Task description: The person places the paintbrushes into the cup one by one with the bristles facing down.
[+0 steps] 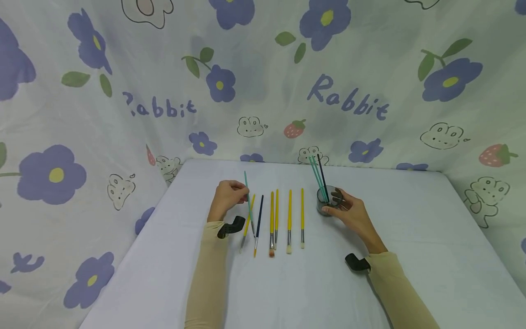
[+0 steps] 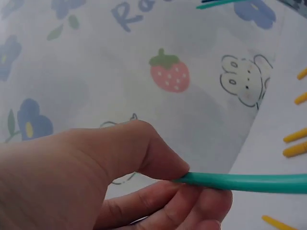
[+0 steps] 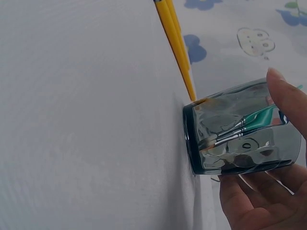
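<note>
5 yellow brushes (image 1: 290, 212), 2 perhaps touching, lie between left hand (image 1: 228, 197) and glass (image 3: 230, 160).

Near worktop (image 1: 287, 292): passable between the sleeves (image 1: 211, 274).
Yellow-handled paintbrushes (image 1: 290, 212): narrow lanes among the rightmost three.
Glass tumbler (image 1: 322, 209): right hand (image 1: 352, 211) blocks its right side; leaning paintbrushes (image 1: 322, 173) crowd its mouth.
Row's left end: left hand (image 1: 228, 196) and teal paintbrush (image 1: 249, 204) obstruct.

Head view looks forward, down over the table (image 1: 304, 292); wrist views, close in, share the printed backdrop (image 1: 263, 98).
</note>
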The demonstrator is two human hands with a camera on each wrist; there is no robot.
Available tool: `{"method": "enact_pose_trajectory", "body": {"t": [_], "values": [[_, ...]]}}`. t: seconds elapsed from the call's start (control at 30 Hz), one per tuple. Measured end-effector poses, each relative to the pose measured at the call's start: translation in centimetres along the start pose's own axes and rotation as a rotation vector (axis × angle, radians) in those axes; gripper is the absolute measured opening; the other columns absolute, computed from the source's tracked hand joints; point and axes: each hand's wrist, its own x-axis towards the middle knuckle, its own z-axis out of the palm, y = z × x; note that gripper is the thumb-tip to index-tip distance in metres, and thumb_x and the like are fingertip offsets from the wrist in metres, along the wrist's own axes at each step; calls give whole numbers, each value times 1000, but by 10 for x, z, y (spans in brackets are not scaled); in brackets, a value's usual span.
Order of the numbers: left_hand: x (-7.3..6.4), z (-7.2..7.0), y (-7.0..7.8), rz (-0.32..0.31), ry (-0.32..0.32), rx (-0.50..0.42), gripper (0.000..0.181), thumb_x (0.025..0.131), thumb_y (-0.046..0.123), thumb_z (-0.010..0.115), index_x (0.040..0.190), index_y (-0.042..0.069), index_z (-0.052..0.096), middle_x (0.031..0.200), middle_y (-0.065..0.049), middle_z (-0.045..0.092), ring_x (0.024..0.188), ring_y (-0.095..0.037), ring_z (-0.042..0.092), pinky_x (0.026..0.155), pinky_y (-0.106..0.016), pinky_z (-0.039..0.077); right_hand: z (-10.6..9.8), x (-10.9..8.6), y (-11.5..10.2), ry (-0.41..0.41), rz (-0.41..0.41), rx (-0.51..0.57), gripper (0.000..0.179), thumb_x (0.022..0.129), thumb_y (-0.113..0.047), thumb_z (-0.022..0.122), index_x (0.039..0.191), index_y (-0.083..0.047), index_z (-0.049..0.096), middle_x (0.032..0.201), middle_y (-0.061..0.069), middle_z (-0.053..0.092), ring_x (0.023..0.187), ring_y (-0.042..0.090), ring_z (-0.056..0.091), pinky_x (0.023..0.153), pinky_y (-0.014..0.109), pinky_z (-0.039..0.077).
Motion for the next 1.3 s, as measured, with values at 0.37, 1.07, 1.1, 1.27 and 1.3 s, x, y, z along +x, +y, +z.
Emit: {"method": "enact_pose_trajectory", "body": {"t": [0.37, 1.07, 1.1, 1.27, 1.3], "values": [[-1, 8, 10, 25, 6, -289, 27, 92, 9, 68, 113, -7, 68, 90, -12, 77, 73, -16, 76, 74, -30, 66, -1, -1, 0, 8, 2, 8, 97, 86, -43, 84, 162, -11, 33, 158, 20, 48, 150, 40, 44, 121, 48, 42], [-2, 39, 29, 128, 49, -534, 18, 94, 6, 70, 105, -7, 66, 79, 2, 75, 68, -11, 76, 72, -27, 66, 3, 3, 5, 11, 1, 25, 98, 85, -44, 85, 162, -11, 34, 161, 19, 45, 151, 40, 42, 122, 47, 41], [-1, 42, 30, 134, 49, -544, 17, 94, 6, 70, 104, -7, 66, 79, 2, 75, 69, -11, 76, 72, -27, 66, 3, 3, 5, 12, 1, 25, 98, 85, -44, 85, 161, -11, 34, 161, 19, 45, 151, 40, 42, 122, 48, 41], [1, 54, 41, 168, 39, -582, 15, 94, 5, 72, 103, -6, 66, 81, -1, 75, 70, -13, 77, 75, -29, 66, 2, 2, 3, 14, 4, 27, 97, 85, -43, 85, 162, -11, 34, 160, 19, 46, 151, 39, 42, 122, 47, 41], [2, 57, 43, 172, 37, -591, 15, 94, 5, 72, 103, -6, 66, 81, -2, 75, 70, -13, 77, 75, -30, 66, 2, 2, 3, 14, 3, 30, 97, 85, -42, 85, 162, -11, 34, 160, 19, 46, 151, 39, 42, 123, 47, 41]]}}
